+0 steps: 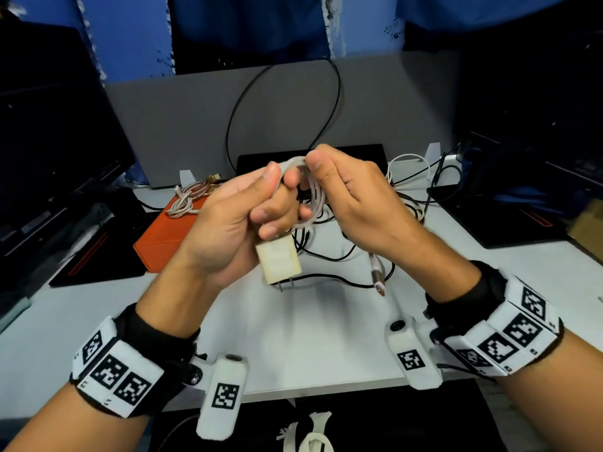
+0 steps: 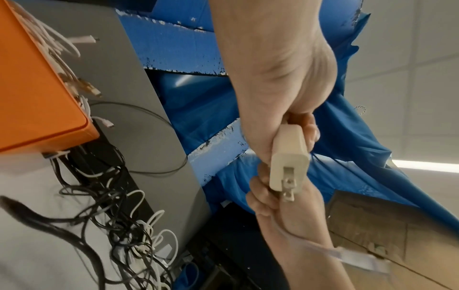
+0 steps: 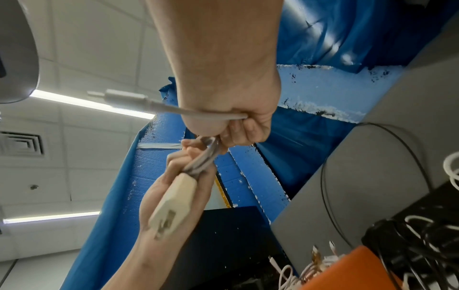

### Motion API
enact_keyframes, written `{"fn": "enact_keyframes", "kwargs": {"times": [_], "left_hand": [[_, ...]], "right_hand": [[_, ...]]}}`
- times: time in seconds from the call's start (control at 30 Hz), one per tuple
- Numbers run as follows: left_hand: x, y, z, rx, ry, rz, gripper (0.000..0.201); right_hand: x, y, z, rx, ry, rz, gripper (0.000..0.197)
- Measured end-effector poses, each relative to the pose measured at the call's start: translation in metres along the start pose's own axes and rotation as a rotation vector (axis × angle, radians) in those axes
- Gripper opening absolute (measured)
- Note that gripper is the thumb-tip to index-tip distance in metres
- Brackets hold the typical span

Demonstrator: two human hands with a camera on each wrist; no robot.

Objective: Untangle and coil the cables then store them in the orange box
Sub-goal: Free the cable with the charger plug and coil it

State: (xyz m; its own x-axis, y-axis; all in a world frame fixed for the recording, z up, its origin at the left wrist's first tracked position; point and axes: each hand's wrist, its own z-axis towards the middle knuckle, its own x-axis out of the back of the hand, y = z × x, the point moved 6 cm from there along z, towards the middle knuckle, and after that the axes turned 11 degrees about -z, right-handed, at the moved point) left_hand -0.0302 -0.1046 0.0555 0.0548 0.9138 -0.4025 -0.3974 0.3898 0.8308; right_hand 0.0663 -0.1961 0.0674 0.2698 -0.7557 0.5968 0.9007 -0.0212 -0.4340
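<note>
Both hands are raised above the table's middle. My left hand [image 1: 261, 207] grips a cream charger plug [image 1: 278, 261] with its prongs pointing down, plus the coiled white cable [image 1: 311, 203] attached to it. My right hand [image 1: 329, 177] pinches the top of that coil; the cable's connector end [image 1: 378, 277] hangs below the right palm. The plug [image 2: 288, 157] fills the left wrist view, and the plug [image 3: 174, 202] and connector [image 3: 124, 96] show in the right wrist view. The orange box [image 1: 163, 236] lies at the left with a coiled braided cable [image 1: 192, 195] on it.
A tangle of black and white cables [image 1: 408, 190] lies on the white table [image 1: 310, 337] behind and under my hands. A grey partition [image 1: 182, 125] stands at the back with a black loop against it. Dark monitors and laptops flank both sides.
</note>
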Motion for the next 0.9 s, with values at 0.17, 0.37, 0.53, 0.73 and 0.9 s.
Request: {"fn": "enact_keyframes", "kwargs": {"times": [0.17,0.37,0.53,0.73,0.9], "left_hand": [[0.008,0.005,0.005,-0.156,0.163,-0.05,0.037],[0.017,0.018,0.002,-0.347,0.282,0.457,0.031],[0.014,0.016,-0.002,-0.316,0.201,1.13,0.026],[0.024,0.007,-0.001,-0.066,0.073,0.94,0.036],[0.012,0.006,0.0,-0.053,0.076,0.669,0.037]], "right_hand": [[-0.028,0.013,-0.002,-0.149,-0.173,0.111,0.033],[-0.05,0.009,-0.021,-0.223,-0.647,0.179,0.023],[-0.032,-0.01,-0.017,-0.103,-0.623,0.02,0.039],[0.029,-0.01,0.001,-0.131,-0.251,-0.033,0.042],[0.039,0.012,0.008,-0.167,-0.258,-0.152,0.04]]}}
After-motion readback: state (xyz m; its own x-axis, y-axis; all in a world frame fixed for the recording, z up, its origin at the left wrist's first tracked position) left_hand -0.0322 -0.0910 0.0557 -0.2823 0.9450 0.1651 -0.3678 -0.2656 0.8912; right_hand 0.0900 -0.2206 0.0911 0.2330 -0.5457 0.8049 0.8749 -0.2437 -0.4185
